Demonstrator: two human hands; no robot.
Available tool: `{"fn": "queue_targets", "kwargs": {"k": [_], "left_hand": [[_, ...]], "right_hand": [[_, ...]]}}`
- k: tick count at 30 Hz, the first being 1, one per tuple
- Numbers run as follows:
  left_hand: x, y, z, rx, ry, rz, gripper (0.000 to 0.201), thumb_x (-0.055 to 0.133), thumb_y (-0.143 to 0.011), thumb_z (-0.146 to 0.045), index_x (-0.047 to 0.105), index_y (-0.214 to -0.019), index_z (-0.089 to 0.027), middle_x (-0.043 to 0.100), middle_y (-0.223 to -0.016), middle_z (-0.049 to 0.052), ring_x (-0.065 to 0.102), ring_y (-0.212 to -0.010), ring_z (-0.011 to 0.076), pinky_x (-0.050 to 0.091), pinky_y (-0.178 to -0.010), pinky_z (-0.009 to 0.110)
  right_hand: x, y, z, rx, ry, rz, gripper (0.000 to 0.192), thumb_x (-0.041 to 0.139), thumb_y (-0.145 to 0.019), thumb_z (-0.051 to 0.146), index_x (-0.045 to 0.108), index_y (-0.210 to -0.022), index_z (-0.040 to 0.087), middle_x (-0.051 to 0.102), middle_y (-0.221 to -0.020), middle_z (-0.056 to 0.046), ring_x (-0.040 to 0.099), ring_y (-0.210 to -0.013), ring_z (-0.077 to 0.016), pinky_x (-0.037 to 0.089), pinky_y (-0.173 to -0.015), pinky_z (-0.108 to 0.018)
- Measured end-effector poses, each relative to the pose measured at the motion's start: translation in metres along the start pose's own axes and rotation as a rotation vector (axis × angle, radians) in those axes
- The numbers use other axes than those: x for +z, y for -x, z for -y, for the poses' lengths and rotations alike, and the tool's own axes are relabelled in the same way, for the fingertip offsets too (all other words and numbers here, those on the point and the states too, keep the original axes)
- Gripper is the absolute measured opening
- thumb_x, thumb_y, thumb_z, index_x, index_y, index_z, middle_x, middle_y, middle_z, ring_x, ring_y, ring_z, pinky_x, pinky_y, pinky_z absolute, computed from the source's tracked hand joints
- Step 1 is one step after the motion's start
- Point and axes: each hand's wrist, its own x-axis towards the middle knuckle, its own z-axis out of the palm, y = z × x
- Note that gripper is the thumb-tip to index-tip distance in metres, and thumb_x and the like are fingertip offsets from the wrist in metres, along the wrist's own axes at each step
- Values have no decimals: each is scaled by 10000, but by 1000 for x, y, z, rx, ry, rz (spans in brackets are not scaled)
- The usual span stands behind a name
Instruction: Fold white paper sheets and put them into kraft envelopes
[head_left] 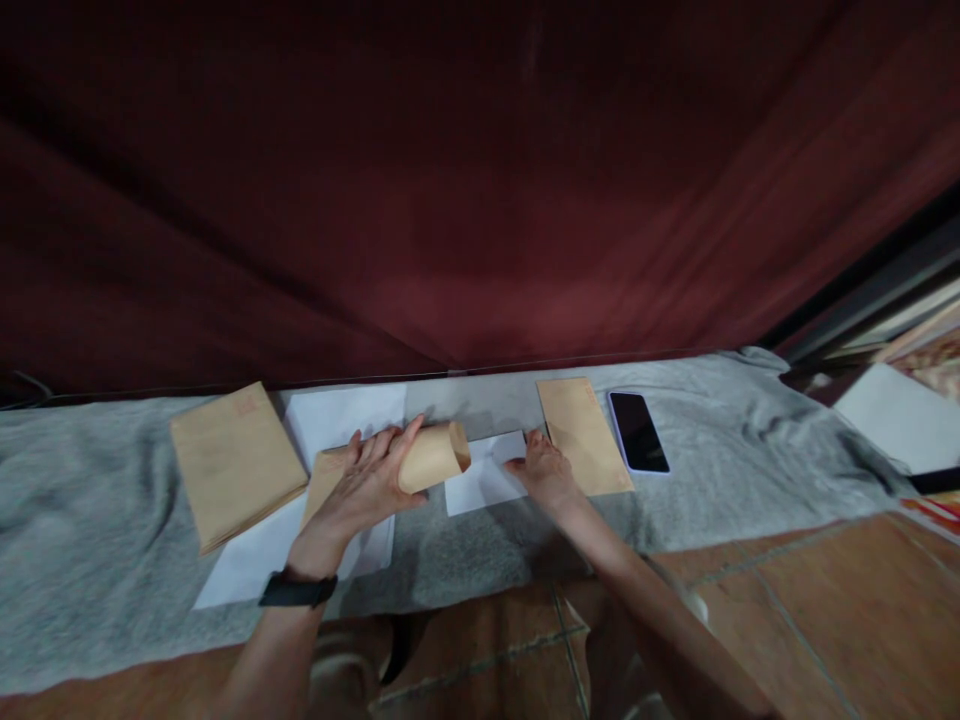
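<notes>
My left hand (371,485), with a black band on its wrist, grips a brown paper envelope (435,455) and holds its open mouth bowed toward the right. My right hand (546,470) pinches the far edge of a folded white sheet (480,480) that lies flat on the grey cloth (112,530), just right of the envelope's mouth. The sheet's left edge sits close to the envelope opening; whether it has entered cannot be seen.
A stack of brown envelopes (232,460) lies at the left on white sheets (345,412). One more brown envelope (583,432) and a dark phone (638,431) lie at the right. A dark red curtain (480,200) hangs behind. Tiled floor (810,620) lies in front.
</notes>
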Motion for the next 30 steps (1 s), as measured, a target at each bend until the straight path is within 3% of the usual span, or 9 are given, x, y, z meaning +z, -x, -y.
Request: {"fn": "queue_targets", "kwargs": {"k": [6, 8, 12, 14, 19, 23, 30], "left_hand": [[-1, -1, -1, -21, 30, 23, 1169, 780, -724, -416, 85, -1658, -321, 485, -1503, 135, 416, -1453, 373, 97, -1250, 645], [-3, 0, -1, -23, 28, 31, 1164, 777, -727, -420, 86, -1659, -319, 496, -1487, 136, 425, -1444, 375, 100, -1249, 646], [-2, 0, 0, -10, 18, 35, 1151, 761, -742, -439, 80, -1661, -314, 503, -1478, 134, 430, -1442, 372, 104, -1251, 645], [-1, 0, 0, -16, 16, 36, 1153, 758, -741, -452, 81, -1662, -304, 487, -1499, 139, 414, -1456, 379, 107, -1252, 644], [-1, -4, -5, -48, 29, 56, 1188, 770, -734, -479, 52, -1662, -297, 439, -1540, 155, 371, -1486, 392, 128, -1247, 645], [-3, -6, -7, -59, 37, 64, 1204, 784, -723, -492, 58, -1660, -283, 431, -1540, 165, 367, -1487, 396, 119, -1245, 644], [-4, -6, -9, -29, 63, 70, 1196, 797, -720, -445, 75, -1659, -282, 459, -1534, 169, 368, -1490, 392, 127, -1240, 661]], "right_hand": [[0, -16, -25, -162, -366, 66, 67, 641, -904, 241, 689, -914, 196, 742, -860, -55, 684, -801, -206, 458, -712, -278], [-5, -21, -34, -150, -423, 11, 93, 609, -905, 243, 662, -835, 210, 702, -770, -26, 643, -726, -185, 430, -668, -268], [-18, -29, -47, -101, -623, -290, 142, 586, -865, 341, 606, -785, 225, 621, -684, -6, 549, -664, -183, 398, -633, -282], [-23, -31, -49, -134, -760, -370, 207, 572, -850, 415, 603, -776, 224, 608, -682, -4, 529, -673, -183, 404, -636, -284], [-24, -30, -43, -161, -1044, -319, 379, 604, -791, 576, 620, -725, 203, 579, -666, 7, 504, -671, -165, 419, -609, -267], [-21, -27, -38, -212, -1043, -250, 398, 627, -787, 588, 633, -704, 198, 592, -664, 3, 521, -664, -163, 434, -607, -263], [-23, -23, -39, -316, -794, -193, 267, 532, -901, 372, 732, -837, 207, 739, -786, -33, 663, -745, -204, 516, -711, -284]]}}
